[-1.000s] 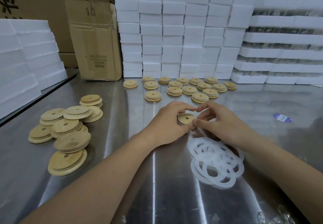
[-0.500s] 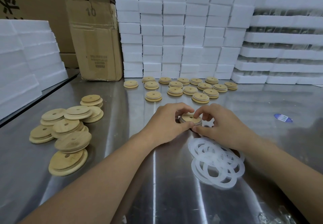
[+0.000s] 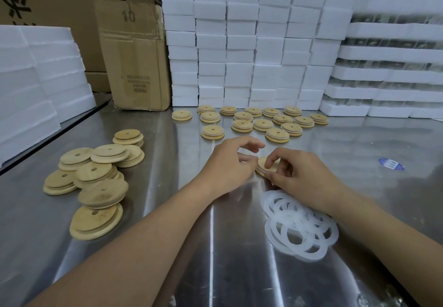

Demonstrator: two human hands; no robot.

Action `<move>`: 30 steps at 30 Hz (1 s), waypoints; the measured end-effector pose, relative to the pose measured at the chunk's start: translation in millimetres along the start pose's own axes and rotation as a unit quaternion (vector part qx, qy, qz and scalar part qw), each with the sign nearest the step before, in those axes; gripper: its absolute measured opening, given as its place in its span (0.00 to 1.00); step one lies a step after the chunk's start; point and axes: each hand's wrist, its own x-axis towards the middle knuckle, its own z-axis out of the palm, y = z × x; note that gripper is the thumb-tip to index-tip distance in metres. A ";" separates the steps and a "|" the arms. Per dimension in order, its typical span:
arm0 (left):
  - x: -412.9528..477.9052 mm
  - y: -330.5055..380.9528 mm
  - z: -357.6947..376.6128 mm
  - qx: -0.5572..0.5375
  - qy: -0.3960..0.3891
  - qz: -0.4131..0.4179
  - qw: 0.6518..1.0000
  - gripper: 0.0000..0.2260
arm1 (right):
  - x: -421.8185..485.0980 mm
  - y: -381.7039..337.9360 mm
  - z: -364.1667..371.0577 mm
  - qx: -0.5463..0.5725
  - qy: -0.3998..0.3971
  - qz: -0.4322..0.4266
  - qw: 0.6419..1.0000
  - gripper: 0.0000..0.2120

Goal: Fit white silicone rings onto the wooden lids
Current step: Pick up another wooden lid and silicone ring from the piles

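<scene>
A wooden lid [image 3: 262, 163] sits tilted between my hands above the steel table [image 3: 153, 246], a white ring showing along its lower edge. My right hand [image 3: 302, 175] pinches it, forefinger on top and thumb underneath. The thumb of my left hand [image 3: 227, 165] lies against the lid's left edge, and its forefinger is lifted off the lid, loosely curved. Several loose white silicone rings [image 3: 299, 227] lie in a heap just below my right wrist. Bare wooden lids [image 3: 96, 182] are piled at the left. Lids with rings on them [image 3: 263, 122] stand in rows at the back.
A cardboard box [image 3: 134, 55] stands at the back left. White foam blocks [image 3: 251, 43] are stacked along the back, foam slabs [image 3: 36, 79] at the left and foam trays [image 3: 395, 72] at the right. A blue sticker [image 3: 391, 164] lies on the table at the right.
The lid has tipped up and shifted slightly right. My right forefinger has come onto its top. My left forefinger has lifted off the lid.
</scene>
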 end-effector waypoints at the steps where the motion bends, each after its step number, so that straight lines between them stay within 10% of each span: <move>1: -0.5 0.5 0.1 -0.004 0.002 0.000 1.000 0.19 | 0.6 0.7 -0.6 -0.007 0.002 0.005 1.000 0.06; 14: -1.7 3.8 -4.7 0.193 0.109 0.038 0.975 0.15 | 1.7 4.4 -7.0 -0.060 -0.015 0.070 0.996 0.21; 18: 1.2 9.4 -45.8 0.425 0.185 -0.003 0.886 0.17 | 2.6 5.2 -6.2 -0.048 -0.016 0.073 0.996 0.19; 22: -2.4 3.9 -98.0 0.512 0.155 -0.224 0.815 0.22 | 3.0 6.8 -5.9 -0.051 -0.028 0.074 0.996 0.19; 25: -7.8 0.2 -108.9 0.482 0.097 -0.316 0.811 0.24 | 2.1 6.0 -6.2 -0.049 -0.027 0.071 0.996 0.19; 30: -7.4 4.3 -86.2 0.451 0.083 -0.212 0.863 0.21 | 2.1 4.2 -6.2 -0.051 -0.032 0.068 0.996 0.18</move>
